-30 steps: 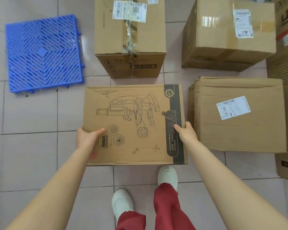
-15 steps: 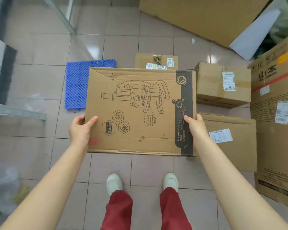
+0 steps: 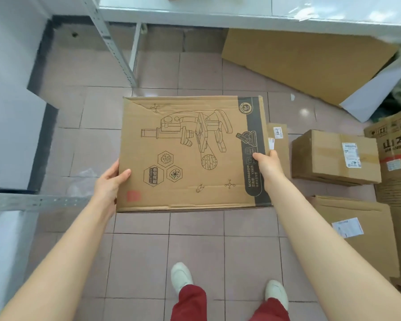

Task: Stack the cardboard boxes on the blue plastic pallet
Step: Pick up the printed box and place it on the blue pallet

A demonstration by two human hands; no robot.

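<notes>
From the head view, the left hand (image 3: 110,181) and right hand (image 3: 267,167) clamp opposite short edges of the microscope box (image 3: 190,154), held level above the tiled floor (image 3: 195,246). The blue pallet is not visible, possibly hidden beneath the box. With 2 bare edge grips, the box could slip, or be set down blind and land off the pallet.

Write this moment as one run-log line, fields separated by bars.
phase: carrying | left hand: holding microscope box | right hand: holding same box | blue pallet: not visible
</notes>
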